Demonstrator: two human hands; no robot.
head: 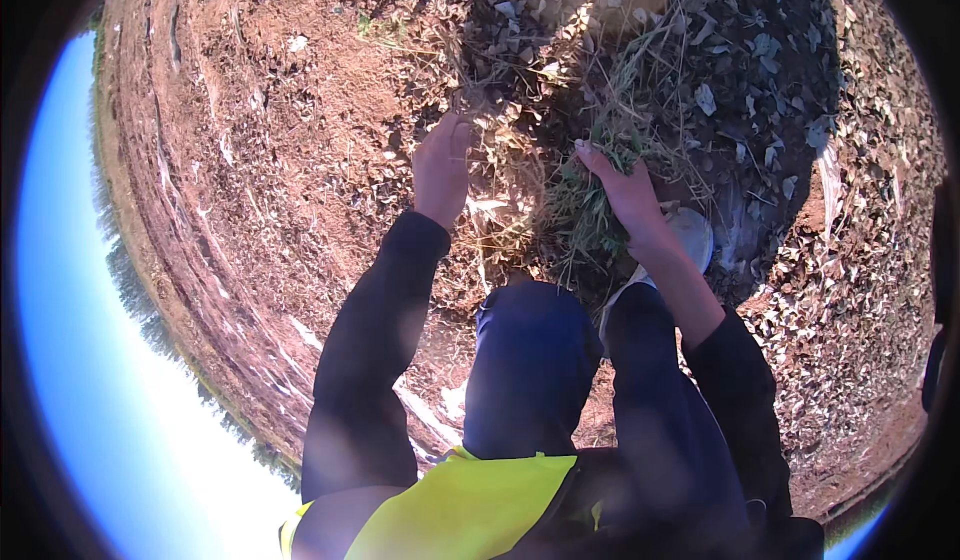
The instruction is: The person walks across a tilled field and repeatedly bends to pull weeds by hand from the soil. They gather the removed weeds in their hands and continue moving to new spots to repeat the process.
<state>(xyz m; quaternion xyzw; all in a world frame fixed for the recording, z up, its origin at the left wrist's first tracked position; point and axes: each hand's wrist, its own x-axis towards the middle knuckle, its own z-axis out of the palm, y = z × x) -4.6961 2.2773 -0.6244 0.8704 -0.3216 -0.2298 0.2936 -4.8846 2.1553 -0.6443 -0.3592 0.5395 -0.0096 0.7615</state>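
Green grass and weeds (585, 211) lie in a clump before my knees. My right hand (628, 188) is at the clump's right side, its thumb and fingers around some green blades. At the left, my left hand (444, 166) reaches down to dry stems and leaf litter (491, 113); its fingertips are partly hidden, so I cannot tell whether it grips anything. Sunlit dry straw (502, 218) lies between the two hands.
A light-coloured shoe (691, 237) is beside my right forearm. Dry leaves (832, 305) cover reddish soil (345, 87). Strips that look like pale plastic film (427, 413) lie on the ground at the left. My shadow darkens the ground at the upper right.
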